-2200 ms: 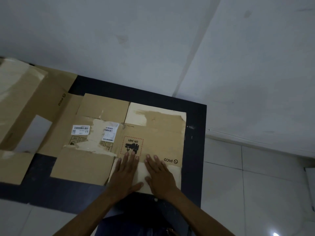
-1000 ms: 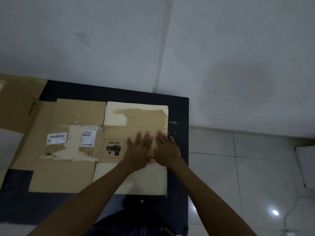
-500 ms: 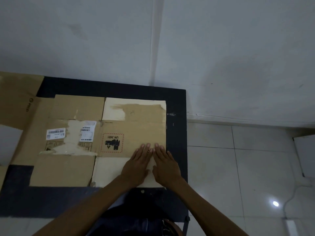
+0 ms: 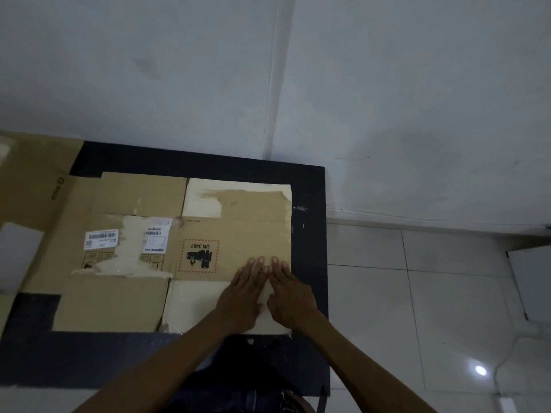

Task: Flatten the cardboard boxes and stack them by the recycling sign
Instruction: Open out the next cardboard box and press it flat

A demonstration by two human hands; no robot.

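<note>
Cardboard lies under both palms: the left hand and right hand press side by side, fingers straight and gripping nothing, on the flattened box near its right edge. It is spread over a black table, with another flattened box at the left beside the white wall.

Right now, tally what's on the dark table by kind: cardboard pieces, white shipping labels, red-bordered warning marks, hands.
Flattened cardboard boxes: 2, the one under the hands and another partly out of frame at the left
White shipping labels: 2
Red-bordered UN 3481 mark: 1
Hands pressing flat: 2, left hand, right hand
Total: 7
</note>
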